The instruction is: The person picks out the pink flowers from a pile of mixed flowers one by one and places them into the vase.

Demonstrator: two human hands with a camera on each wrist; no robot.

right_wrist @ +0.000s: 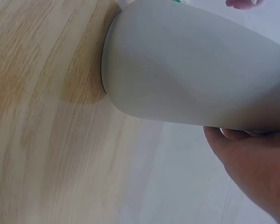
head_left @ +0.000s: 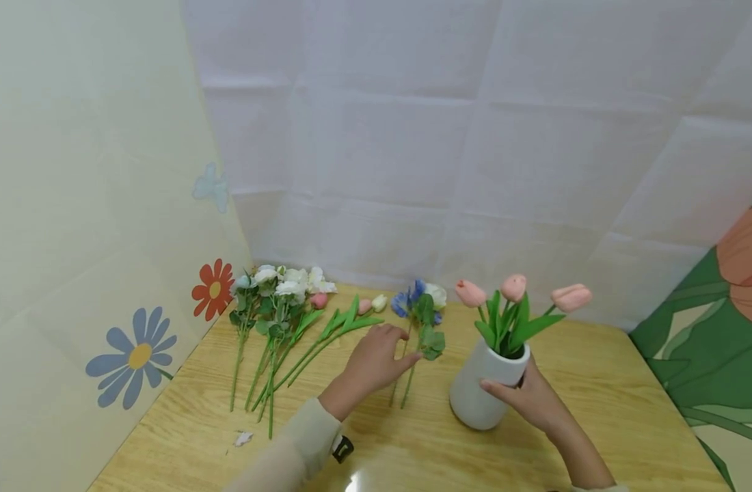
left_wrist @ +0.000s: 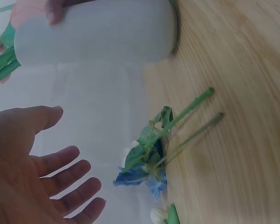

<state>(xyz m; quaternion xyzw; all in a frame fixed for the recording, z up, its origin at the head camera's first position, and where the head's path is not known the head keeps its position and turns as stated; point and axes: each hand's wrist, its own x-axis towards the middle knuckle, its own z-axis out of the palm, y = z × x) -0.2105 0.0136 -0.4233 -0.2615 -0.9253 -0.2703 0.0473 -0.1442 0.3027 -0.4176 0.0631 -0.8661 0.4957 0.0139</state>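
Note:
A white vase (head_left: 483, 389) holding three pink tulips (head_left: 514, 288) with green leaves stands on the right part of the table. My right hand (head_left: 532, 396) grips it near the rim, thumb across the front and fingers round the far side. In the right wrist view the vase (right_wrist: 191, 70) fills the middle. My left hand (head_left: 376, 362) hovers over the table, fingers spread and holding nothing. Close by lie a blue flower (head_left: 403, 302) and a white flower (head_left: 436, 295) with green leaves; their stems (left_wrist: 191, 135) point toward me. The left wrist view shows this hand (left_wrist: 46, 172) empty.
To the left lies a row of cut flowers: white blooms (head_left: 292, 281) on leafy stems, pink tulips (head_left: 318, 301) and a white tulip (head_left: 379, 303). A scrap of white paper (head_left: 243, 438) rests near the front left. A white cloth backdrop (head_left: 376, 171) rises behind the table.

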